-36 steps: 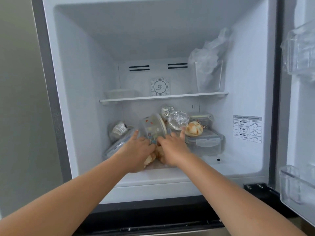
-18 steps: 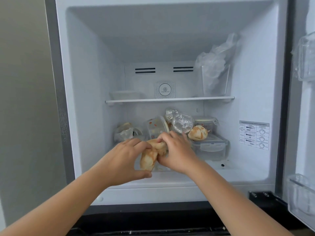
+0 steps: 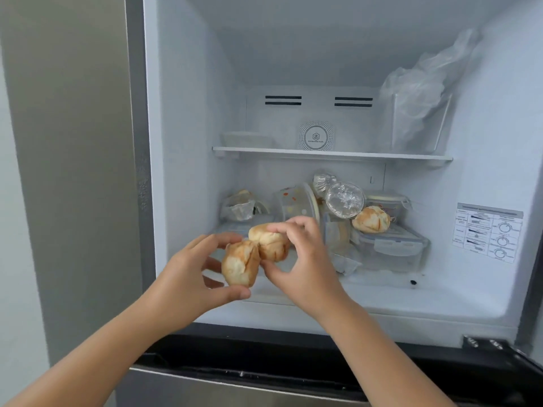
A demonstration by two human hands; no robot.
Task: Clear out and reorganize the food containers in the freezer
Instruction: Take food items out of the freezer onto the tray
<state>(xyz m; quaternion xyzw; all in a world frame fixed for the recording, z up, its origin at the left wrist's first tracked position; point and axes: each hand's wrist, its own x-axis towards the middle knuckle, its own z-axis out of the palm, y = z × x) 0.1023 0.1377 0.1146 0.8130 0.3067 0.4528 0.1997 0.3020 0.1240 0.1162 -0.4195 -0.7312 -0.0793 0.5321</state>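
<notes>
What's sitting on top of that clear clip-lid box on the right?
A browned bun rests on the clear clip-lid box. A smaller lidded tub sits behind; its base is hidden.

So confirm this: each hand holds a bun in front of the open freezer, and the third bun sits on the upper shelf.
Not quite. In the head view the left hand and right hand do each hold a bun in front of the open freezer, but the third bun rests on a clear lidded container below the upper shelf, not on it.
</notes>
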